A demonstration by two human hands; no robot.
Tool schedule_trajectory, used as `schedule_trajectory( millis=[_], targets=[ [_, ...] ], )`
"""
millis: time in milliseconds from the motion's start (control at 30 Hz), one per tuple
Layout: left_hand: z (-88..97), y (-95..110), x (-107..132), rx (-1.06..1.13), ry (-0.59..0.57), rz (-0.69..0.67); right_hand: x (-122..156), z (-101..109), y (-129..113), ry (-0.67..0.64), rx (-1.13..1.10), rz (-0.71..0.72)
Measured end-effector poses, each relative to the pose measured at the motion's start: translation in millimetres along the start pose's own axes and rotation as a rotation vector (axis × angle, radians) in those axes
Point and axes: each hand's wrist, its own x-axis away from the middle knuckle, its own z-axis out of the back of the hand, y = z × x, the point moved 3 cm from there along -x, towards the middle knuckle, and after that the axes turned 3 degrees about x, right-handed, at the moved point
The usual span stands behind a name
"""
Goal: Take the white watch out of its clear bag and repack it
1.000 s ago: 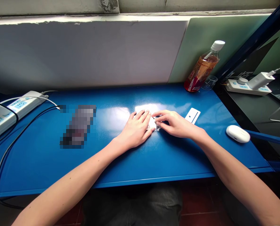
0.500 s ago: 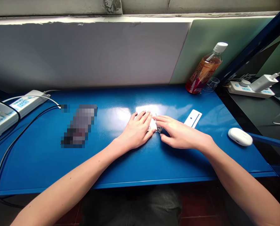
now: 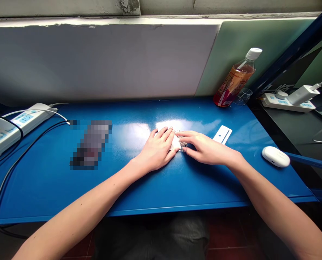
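Note:
My left hand (image 3: 158, 150) lies flat, fingers stretched out, over a small white packet (image 3: 175, 143) on the blue desk. Most of the packet is hidden under that hand; what it holds I cannot make out. Crinkled clear plastic (image 3: 183, 143) sticks out at the packet's right end. There my right hand (image 3: 204, 147) has its thumb and fingertips around the plastic, the index and middle fingers reaching towards the left hand's fingers. Just behind the right hand lies a white card (image 3: 222, 134) with a dark stripe and a small dark spot, partly covered by the wrist.
The blue desk (image 3: 139, 180) ends at a wall. A drink bottle (image 3: 235, 83) stands at the back right beside a clear plastic cup (image 3: 243, 96). A white oval case (image 3: 276, 157) sits right. Left are a blurred dark phone-like slab (image 3: 91, 144), cables and a power strip (image 3: 28, 117).
My right thumb has moved up and left, closing towards its fingertips on the clear plastic. The right wrist has shifted slightly left. My left hand has stayed in place.

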Motion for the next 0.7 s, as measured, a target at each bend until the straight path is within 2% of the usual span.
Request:
schedule_trajectory(
  millis=[233,500,700],
  targets=[
    [0.0,0.1,-0.1,0.009,0.001,0.006,-4.2,4.1,9.5,-0.018,-0.09,-0.001],
    [1.4,0.9,-0.1,0.01,0.002,0.012,-8.0,0.2,17.2,0.044,-0.176,-0.064],
    [1.2,1.1,-0.7,0.012,0.003,0.007,-9.1,2.1,20.3,0.034,-0.295,-0.125]
  ],
)
